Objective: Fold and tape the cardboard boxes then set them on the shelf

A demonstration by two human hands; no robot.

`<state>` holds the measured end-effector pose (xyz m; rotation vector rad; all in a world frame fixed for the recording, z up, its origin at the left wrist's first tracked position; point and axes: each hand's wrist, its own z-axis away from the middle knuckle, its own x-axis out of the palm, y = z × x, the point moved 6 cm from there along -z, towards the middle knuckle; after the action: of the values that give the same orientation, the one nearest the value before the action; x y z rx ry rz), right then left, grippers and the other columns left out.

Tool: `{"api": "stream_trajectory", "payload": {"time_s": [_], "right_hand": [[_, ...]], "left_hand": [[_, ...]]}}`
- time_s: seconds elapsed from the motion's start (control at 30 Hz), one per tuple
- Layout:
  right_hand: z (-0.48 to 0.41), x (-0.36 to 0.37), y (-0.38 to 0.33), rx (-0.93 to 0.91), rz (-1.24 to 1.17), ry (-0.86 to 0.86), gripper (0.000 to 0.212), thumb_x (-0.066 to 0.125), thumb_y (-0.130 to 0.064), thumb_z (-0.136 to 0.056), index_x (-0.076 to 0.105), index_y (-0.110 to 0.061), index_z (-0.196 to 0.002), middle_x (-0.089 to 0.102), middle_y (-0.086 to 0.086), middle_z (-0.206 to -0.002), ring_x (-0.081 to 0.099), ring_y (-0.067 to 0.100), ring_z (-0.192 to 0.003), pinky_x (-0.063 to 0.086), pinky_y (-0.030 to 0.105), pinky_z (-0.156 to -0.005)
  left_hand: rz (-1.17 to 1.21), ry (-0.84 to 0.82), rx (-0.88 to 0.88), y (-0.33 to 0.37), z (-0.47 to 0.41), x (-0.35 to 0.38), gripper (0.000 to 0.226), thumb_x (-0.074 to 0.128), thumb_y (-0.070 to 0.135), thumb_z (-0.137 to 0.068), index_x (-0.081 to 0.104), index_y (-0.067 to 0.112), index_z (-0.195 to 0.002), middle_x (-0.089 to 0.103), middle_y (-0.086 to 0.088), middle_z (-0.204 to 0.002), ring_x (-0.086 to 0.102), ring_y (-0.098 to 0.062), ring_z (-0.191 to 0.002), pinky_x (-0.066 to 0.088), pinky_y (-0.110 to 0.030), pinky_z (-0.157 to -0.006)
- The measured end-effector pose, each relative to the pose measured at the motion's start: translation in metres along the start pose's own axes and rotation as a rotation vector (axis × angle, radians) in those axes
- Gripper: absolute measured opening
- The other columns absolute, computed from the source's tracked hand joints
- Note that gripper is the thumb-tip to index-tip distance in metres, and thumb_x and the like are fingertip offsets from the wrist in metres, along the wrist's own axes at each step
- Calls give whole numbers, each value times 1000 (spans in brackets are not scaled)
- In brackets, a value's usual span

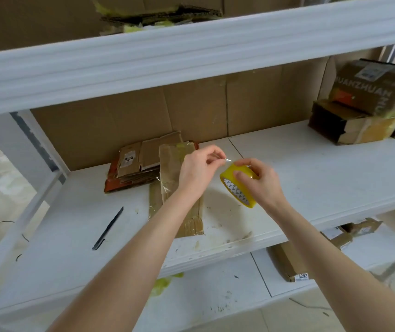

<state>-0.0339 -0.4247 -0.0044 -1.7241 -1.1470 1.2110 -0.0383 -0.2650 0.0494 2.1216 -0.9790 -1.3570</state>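
Right hand [258, 180] gripping tape roll [238, 185], left hand [198, 168] pinching its end

Bare shelf [311, 168] lies open toward 3 o'clock; flattened cardboard [141, 164] blocks 10 o'clock, stacked boxes [364, 111] 2 o'clock, perhaps a pen [108, 227] at 8.

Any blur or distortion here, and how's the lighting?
Head view: the wide lens bows the upper shelf beam; the printed box at the right edge is smeared; the left hand, right hand and tape roll are sharp; light is soft, the roll throwing a faint shadow on the shelf board.
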Motion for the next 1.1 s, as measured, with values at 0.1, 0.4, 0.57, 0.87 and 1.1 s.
{"api": "stream_trajectory", "payload": {"time_s": [0.1,0.4,0.57,0.87,1.1], "right_hand": [[0,-3,-2,-6,16,-61,20,67,-21,-86,66,-31,-103,61,-18,-85,58,5,-79,46,16,-67],[-2,-3,-3,-128,124,-102,36,68,-25,-87,62,-28,-122,63,-9,-103,55,13,-95,37,16,-75],[-7,11,10,-116,258,-143,52,66,-29,-88,48,-30,-137,58,-5,-103,53,20,-97,39,26,-78],[3,51,52,-127,857,-268,42,49,-24,-96,51,-30,-137,50,2,-137,38,28,-129,29,37,-107],[28,99,-35,-360,364,-89,46,52,-22,-97,46,-6,-140,46,16,-140,54,30,-119,49,40,-89]], "left_hand": [[51,20,-27,-1,-1,4,14,67,16,-86,75,22,-95,72,9,-85,58,6,-67,42,-5,-68],[-274,-10,4,5,-6,16,6,62,24,-89,68,25,-87,56,7,-94,46,-18,-99,42,-30,-66],[-537,-52,7,-2,-8,10,14,63,38,-88,68,24,-87,42,2,-114,40,-15,-109,38,-29,-63],[-184,482,8,-54,71,-87,24,52,1,-94,70,7,-107,65,-4,-108,59,-7,-94,39,-2,-83],[-132,360,-74,-67,89,-47,40,41,3,-99,48,10,-138,38,8,-144,27,-5,-139,23,-11,-110]]}}
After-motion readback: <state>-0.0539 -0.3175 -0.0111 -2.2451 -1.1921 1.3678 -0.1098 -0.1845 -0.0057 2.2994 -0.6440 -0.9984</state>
